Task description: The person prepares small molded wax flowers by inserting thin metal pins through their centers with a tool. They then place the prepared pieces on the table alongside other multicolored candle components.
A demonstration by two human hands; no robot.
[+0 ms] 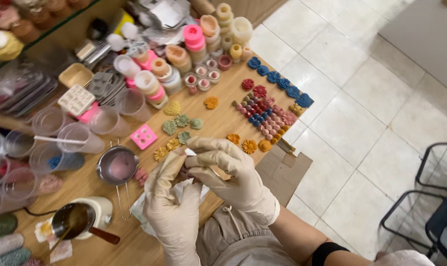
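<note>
Both gloved hands, left (171,207) and right (233,175), pinch a small dark piece (186,173) above white paper (184,189).

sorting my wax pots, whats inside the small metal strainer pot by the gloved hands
The metal strainer pot holds a pale pink, smooth-looking fill across its bottom. Its near wall hides how deep that goes. The left hand and right hand are beside it, not touching.

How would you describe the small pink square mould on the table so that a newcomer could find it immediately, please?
Start at the wooden table and find the small metal saucepan just left of the gloved left hand. Directly above the pan's right rim lies the pink square mould. Unlike the round cups and flower pieces around it, it is flat, square and has four hollows.
</note>
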